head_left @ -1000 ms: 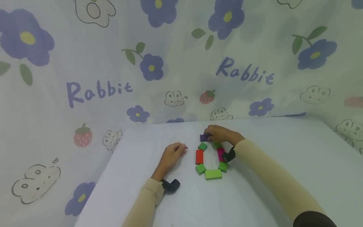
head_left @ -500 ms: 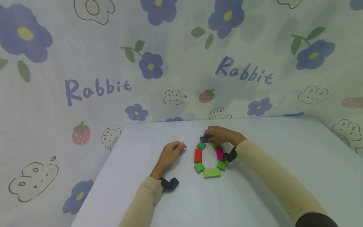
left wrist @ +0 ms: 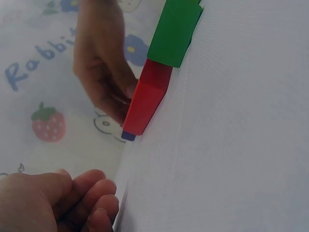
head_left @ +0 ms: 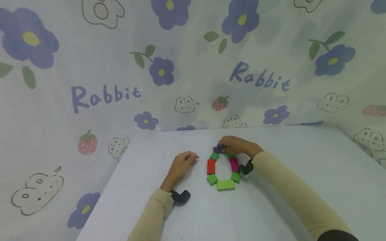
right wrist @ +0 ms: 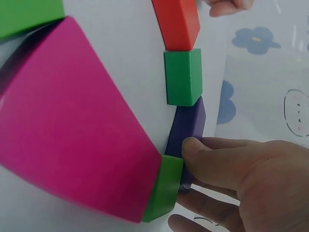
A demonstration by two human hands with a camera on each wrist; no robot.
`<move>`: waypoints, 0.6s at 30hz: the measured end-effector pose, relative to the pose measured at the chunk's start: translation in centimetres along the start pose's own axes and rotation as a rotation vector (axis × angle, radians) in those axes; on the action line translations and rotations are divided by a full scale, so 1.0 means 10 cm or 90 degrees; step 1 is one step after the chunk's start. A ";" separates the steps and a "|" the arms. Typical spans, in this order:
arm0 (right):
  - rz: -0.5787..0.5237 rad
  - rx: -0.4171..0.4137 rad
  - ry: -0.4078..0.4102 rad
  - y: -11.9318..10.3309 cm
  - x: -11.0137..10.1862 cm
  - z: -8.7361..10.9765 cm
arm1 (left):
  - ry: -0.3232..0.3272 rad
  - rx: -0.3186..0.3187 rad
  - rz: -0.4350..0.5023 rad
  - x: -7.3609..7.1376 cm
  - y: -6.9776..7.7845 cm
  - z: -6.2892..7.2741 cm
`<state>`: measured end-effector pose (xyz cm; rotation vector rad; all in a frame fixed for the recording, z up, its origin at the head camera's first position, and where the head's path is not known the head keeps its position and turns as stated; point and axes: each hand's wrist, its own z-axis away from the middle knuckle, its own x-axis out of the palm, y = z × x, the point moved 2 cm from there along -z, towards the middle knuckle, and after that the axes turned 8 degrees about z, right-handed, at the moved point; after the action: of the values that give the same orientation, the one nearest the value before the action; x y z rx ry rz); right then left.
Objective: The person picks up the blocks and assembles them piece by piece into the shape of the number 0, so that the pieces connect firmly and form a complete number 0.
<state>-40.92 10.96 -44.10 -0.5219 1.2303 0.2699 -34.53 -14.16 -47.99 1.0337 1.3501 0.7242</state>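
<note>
My right hand (head_left: 233,145) pinches a purple block (right wrist: 187,123) between thumb and fingers at the far end of a ring of blocks. In the right wrist view, the purple block lies against a dark green block (right wrist: 183,77) and a lighter green block (right wrist: 165,188). A red block (head_left: 211,166) forms the ring's left side and a magenta block (head_left: 234,164) its right. Nearest me lies a long light green block (head_left: 226,185), with small green blocks (head_left: 212,179) at its corners. Left of the ring, my left hand (head_left: 182,164) rests with loosely bent fingers, holding nothing.
A white-covered table (head_left: 265,214) carries the ring. Behind it and at the sides hangs a printed curtain (head_left: 193,77) with flowers, strawberries and rabbits. Each wrist wears a dark camera mount (head_left: 181,197).
The purple block has come slightly nearer, turned a little and closed up to the ring's far green blocks, still in my right hand's grip. My left hand has stayed in place.
</note>
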 end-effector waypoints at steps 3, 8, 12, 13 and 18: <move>-0.005 -0.002 0.005 0.02 0.01 0.01 | 0.000 0.001 -0.001 0.01 0.00 -0.01; -0.004 -0.002 0.013 0.04 0.02 0.03 | 0.006 0.017 0.000 0.03 0.00 -0.04; -0.017 0.001 0.029 0.04 0.02 0.08 | 0.002 0.012 -0.006 0.04 -0.01 -0.04; -0.028 0.000 0.043 0.05 0.02 0.10 | 0.002 0.010 -0.007 0.03 -0.01 -0.04; -0.114 -0.006 0.165 0.14 0.01 0.27 | 0.016 0.004 -0.014 -0.01 -0.04 -0.04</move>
<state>-39.28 13.52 -43.88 -0.6866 1.4227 0.0569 -34.96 -14.39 -48.26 1.0168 1.3836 0.7191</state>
